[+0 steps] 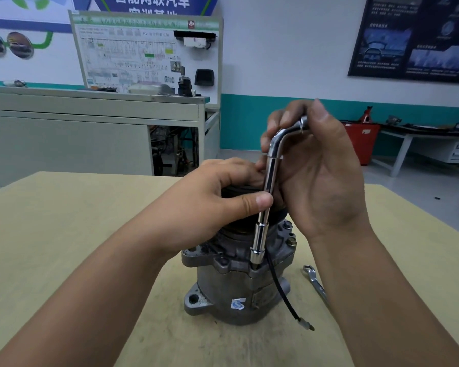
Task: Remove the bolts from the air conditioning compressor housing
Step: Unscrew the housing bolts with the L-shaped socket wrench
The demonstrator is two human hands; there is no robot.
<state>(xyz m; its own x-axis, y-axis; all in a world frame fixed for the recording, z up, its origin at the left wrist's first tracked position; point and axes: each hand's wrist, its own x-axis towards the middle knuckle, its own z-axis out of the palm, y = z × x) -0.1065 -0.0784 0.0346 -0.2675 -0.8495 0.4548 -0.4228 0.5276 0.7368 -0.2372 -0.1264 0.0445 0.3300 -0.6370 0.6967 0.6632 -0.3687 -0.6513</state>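
Two bare hands work an L-shaped socket wrench (268, 181) over the air conditioning compressor (233, 287), which stands upright near the middle of a pale wooden table (64, 234). The right hand (318, 170) grips the short bent arm at the top of the wrench, with its fingers curled over the bend and its thumb raised beside the open end. The left hand (210, 202) lies over the black pulley (232, 190) on top of the compressor. Its thumb presses against the wrench shaft and its curled fingers meet the shaft higher up, so that it pinches the tool.

The shaft runs almost straight down, leaning a little, and its socket end sits on a bolt at the near edge of the housing flange; that bolt is hidden inside the socket. Another bolt (292, 241) shows on the flange's right side, seated in its hole.

A black wire (281, 292) hangs from the housing down to the table, ending in a small connector (306, 325). A blue and white sticker (237, 304) is on the lower body. A ring spanner (314, 280) lies on the table just right of the compressor, partly behind the right forearm. Further back stand a grey cabinet (90, 123) and a wiring display board (143, 54)
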